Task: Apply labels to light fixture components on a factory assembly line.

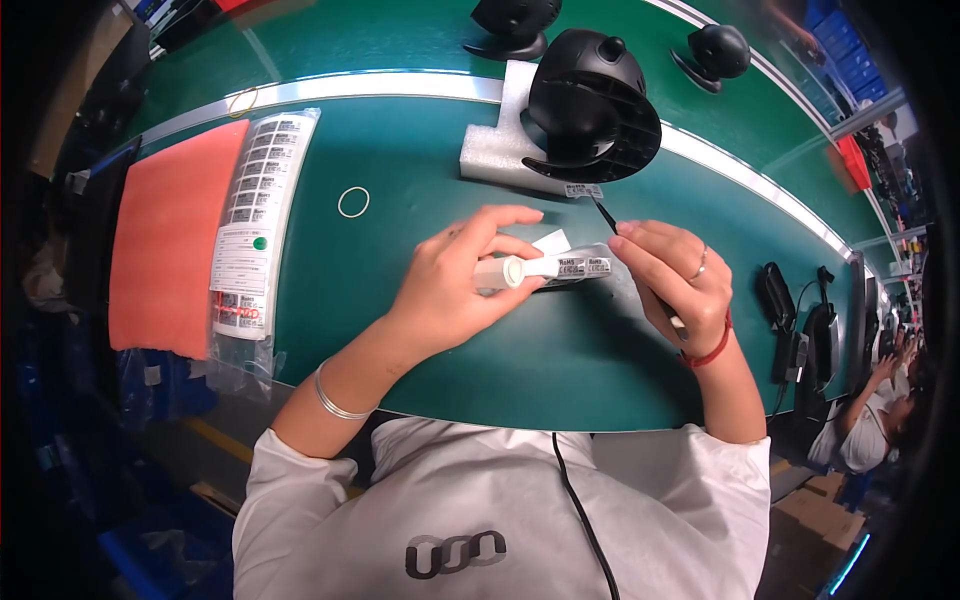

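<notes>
My left hand (440,280) is closed around a rolled cream strip (497,273), its round end facing right. From the roll a tail of small silver printed labels (582,267) on clear backing sticks out between my hands. My right hand (690,275) pinches black-tipped tweezers (606,214), pointing away and to the left. At their tip is one small silver label (583,190), beside the front edge of a white foam block (490,155). A black rounded device with a curved base (625,140) rests on that foam, just beyond both hands.
An orange foam sheet (175,240) and a bagged stack of label sheets (262,210) lie on the left. A rubber band (353,202) is on the green mat. Black cabled parts (820,335) sit at right. More black devices (718,52) stand on the far green surface.
</notes>
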A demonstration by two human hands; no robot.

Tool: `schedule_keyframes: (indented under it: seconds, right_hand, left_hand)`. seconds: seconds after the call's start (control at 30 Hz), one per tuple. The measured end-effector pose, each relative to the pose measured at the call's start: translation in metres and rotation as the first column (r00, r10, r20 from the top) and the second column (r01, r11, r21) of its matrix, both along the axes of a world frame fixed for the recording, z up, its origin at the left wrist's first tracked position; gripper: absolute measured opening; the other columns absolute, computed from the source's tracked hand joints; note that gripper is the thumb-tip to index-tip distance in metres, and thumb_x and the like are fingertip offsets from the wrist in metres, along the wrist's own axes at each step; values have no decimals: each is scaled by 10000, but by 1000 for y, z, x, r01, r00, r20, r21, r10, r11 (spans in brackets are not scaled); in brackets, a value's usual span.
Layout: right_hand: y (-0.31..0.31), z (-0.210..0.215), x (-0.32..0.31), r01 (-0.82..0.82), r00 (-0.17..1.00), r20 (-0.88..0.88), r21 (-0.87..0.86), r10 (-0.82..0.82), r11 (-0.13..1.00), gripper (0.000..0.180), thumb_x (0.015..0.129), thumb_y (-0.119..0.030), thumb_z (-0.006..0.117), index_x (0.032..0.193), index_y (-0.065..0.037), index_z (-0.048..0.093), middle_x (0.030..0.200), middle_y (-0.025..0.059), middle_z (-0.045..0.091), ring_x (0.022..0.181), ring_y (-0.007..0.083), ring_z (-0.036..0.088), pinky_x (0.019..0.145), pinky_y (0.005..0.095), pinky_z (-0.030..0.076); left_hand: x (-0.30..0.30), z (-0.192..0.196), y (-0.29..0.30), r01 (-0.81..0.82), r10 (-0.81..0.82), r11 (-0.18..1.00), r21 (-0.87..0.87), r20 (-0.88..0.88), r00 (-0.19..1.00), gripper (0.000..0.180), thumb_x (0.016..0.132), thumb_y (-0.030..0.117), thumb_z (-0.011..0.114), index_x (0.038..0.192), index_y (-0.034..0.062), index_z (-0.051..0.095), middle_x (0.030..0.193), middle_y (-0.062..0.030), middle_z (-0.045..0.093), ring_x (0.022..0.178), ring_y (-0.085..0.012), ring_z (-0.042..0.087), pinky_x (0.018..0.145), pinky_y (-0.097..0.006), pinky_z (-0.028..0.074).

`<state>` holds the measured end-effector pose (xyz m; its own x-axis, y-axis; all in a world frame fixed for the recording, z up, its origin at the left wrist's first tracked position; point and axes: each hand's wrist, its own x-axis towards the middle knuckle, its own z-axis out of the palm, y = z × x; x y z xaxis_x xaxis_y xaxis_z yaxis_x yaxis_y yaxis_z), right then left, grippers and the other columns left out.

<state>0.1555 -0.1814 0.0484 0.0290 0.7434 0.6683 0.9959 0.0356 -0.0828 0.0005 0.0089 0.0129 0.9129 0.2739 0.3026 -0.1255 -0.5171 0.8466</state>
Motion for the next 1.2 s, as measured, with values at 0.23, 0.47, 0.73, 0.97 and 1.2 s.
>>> schedule_keyframes:
  seconds: [0.23, 0.47, 0.73, 0.97, 1.2]
  right_hand:
    - [12, -17, 12, 24, 997, 77, -6, -23, 1000, 375, 578, -19, 658, 951, 1, 684, 933, 119, 684, 870, 273, 680, 724, 341, 559]
    - [17, -19, 16, 26, 996, 90, -11, -25, 1000, 374, 594, -22, 652, 965, 1, 686, 943, 123, 684, 877, 272, 679, 729, 342, 561]
    - [16, -27, 11, 53, 996, -66, 16, -52, 998, 297, 646, 56, 693, 939, 1, 685, 905, 116, 682, 873, 273, 681, 724, 337, 558]
    - [16, -37, 4, 328, 110, -992, -23, -62, 944, 181, 881, -24, 660, 1050, 30, 700, 950, 78, 702, 890, 122, 633, 819, 231, 489]
    - [24, -42, 5, 183, 946, -300, 181, -123, 966, 252, 690, 133, 673, 910, 12, 697, 893, 137, 685, 806, 264, 679, 703, 317, 545]
  left_hand:
    - [1, 1, 0, 8, -10, 1000, 30, 54, 998, 476, 746, 44, 784, 1169, 51, 567, 900, -50, 731, 657, -70, 604, 583, -211, 470]
    - [1, 0, 0, 12, -16, 999, 42, 95, 995, 464, 735, 45, 788, 1150, 52, 580, 884, -45, 729, 617, -70, 569, 547, -211, 442]
    - [2, 0, -1, 14, -19, 999, 51, 94, 995, 468, 723, 50, 794, 1145, 62, 590, 883, -39, 729, 582, -71, 525, 525, -217, 418]
    - [1, 1, -2, 7, -12, 997, 71, 71, 997, 441, 721, 65, 794, 1120, 66, 606, 874, -34, 729, 586, -81, 514, 549, -234, 426]
    - [1, 0, -3, 25, -33, 995, 92, 94, 995, 403, 724, 85, 787, 1091, 71, 621, 867, -26, 731, 706, -151, 634, 662, -273, 495]
